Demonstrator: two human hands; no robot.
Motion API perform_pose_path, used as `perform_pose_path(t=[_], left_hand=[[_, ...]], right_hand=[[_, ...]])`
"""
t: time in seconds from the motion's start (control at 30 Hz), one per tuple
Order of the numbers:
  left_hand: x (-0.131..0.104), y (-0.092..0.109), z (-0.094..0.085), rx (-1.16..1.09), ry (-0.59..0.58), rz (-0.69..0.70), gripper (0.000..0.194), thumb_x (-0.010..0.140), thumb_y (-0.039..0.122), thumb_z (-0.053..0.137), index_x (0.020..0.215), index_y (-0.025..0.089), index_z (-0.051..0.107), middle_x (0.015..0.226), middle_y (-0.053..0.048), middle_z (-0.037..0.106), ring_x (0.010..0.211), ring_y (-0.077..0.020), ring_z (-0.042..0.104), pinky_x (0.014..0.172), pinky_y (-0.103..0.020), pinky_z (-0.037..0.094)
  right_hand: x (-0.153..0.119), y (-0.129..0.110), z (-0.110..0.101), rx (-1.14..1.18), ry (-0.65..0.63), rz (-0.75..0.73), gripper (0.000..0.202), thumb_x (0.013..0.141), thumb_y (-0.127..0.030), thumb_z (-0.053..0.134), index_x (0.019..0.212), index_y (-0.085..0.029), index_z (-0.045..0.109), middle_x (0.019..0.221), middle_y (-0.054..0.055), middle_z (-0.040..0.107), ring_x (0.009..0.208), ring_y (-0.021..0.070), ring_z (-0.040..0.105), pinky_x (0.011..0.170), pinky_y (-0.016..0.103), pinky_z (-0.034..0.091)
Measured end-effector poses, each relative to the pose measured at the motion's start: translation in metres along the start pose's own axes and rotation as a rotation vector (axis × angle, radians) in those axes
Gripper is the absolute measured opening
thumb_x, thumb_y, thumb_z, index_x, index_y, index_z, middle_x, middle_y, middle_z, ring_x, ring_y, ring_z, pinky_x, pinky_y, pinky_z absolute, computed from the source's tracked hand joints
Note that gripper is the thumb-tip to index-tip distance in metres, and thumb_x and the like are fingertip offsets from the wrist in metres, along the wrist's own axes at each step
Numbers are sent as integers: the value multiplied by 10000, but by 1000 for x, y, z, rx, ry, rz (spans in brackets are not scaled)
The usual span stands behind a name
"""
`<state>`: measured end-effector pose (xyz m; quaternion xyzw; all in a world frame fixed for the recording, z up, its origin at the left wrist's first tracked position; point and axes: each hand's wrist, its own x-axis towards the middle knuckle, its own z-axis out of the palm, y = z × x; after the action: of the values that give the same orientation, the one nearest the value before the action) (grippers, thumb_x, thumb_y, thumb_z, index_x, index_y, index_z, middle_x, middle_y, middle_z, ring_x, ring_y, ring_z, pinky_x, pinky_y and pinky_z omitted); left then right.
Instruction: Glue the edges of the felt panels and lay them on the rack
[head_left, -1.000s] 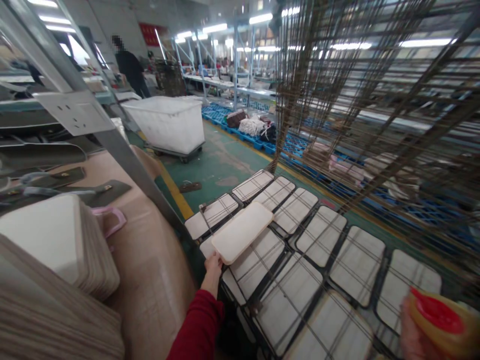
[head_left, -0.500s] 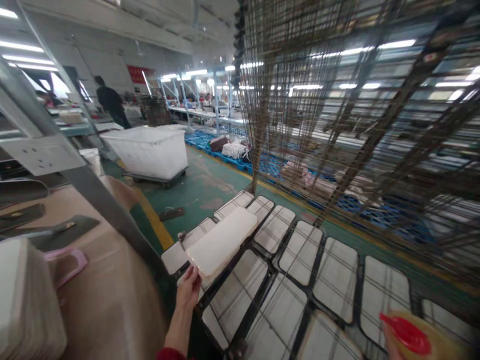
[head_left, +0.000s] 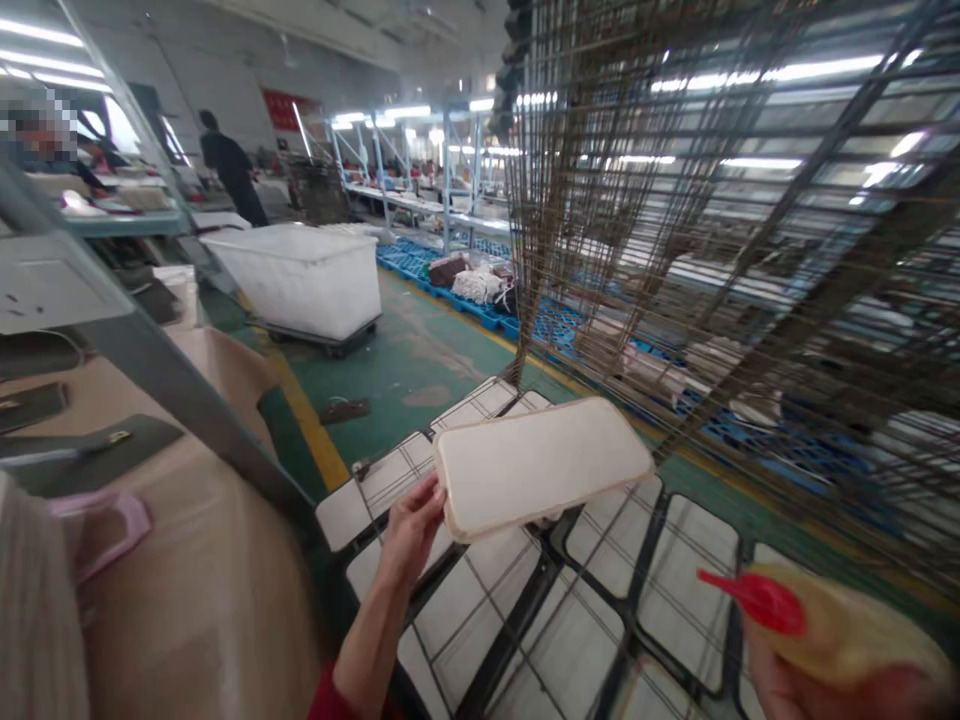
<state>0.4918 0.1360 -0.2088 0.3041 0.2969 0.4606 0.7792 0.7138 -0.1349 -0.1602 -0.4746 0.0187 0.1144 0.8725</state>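
Observation:
Pinched by one end in my left hand [head_left: 411, 525] is a flat cream panel [head_left: 544, 465] with rounded corners, tilted above the wire rack [head_left: 491, 585]. Similar pale panels [head_left: 694, 545] with dark edging lie in rows below the rack's wires. At the lower right my right hand [head_left: 787, 680] is wrapped round a yellowish squeeze bottle [head_left: 855, 625]. Its red nozzle [head_left: 772, 600] points left toward the cream panel, apart from it. The bottle and right hand are partly blurred.
Raised wire racks [head_left: 637, 200] fan up on the right. A metal post [head_left: 180, 370] slants past a brown-covered table [head_left: 217, 520] on the left. Beyond stands a white wheeled bin [head_left: 300, 285] on the green floor. People [head_left: 232, 170] are in the background.
My left hand has lifted the cream panel and swung it right, turning its face more toward me. The squeeze bottle in my right hand has come further into view, up and left.

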Motion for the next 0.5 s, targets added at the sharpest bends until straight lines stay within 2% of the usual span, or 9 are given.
perform_pose_path(t=[0.07,0.13,0.2,0.27,0.37,0.5], left_hand=[[-12,8,11,38,-57,-32,469,523,231,900,967,155,770,748,-44,745,641,-122,650,625,-194,511],[-24,15,22,64,-82,-77,487,522,237,900,983,155,766,698,-33,727,608,-118,637,601,-193,497],[-36,19,32,101,-100,-125,508,528,248,896,1007,147,759,688,-36,719,609,-128,632,599,-204,492],[-48,21,40,143,-129,-165,541,538,265,890,1043,133,749,704,-46,718,624,-144,630,617,-226,494],[-63,21,47,185,-197,-206,571,558,287,881,1088,129,739,741,-60,718,653,-172,630,662,-264,500],[-79,22,50,201,-245,-245,564,574,299,879,1099,148,743,714,-46,688,680,-174,613,659,-250,484]], right_hand=[[-8,-6,30,37,115,47,339,723,-423,738,1032,-289,697,1293,-53,634,1311,183,478,873,283,589],[-20,-10,59,51,175,60,343,716,-374,747,1039,-272,696,1275,-35,649,1263,183,524,1011,328,508],[-30,-8,79,29,90,29,379,684,-383,771,1031,-255,695,1189,-7,695,1200,196,574,1039,353,478],[-37,0,90,28,-31,-30,413,651,-398,795,1029,-268,687,1096,-8,727,1128,198,617,1001,361,498],[-44,13,95,44,-180,-64,404,636,-392,809,1005,-280,690,1002,-2,751,1009,202,666,940,389,523],[-49,21,102,77,-245,-41,355,571,-347,855,889,-260,724,848,5,765,817,182,692,824,356,558]])
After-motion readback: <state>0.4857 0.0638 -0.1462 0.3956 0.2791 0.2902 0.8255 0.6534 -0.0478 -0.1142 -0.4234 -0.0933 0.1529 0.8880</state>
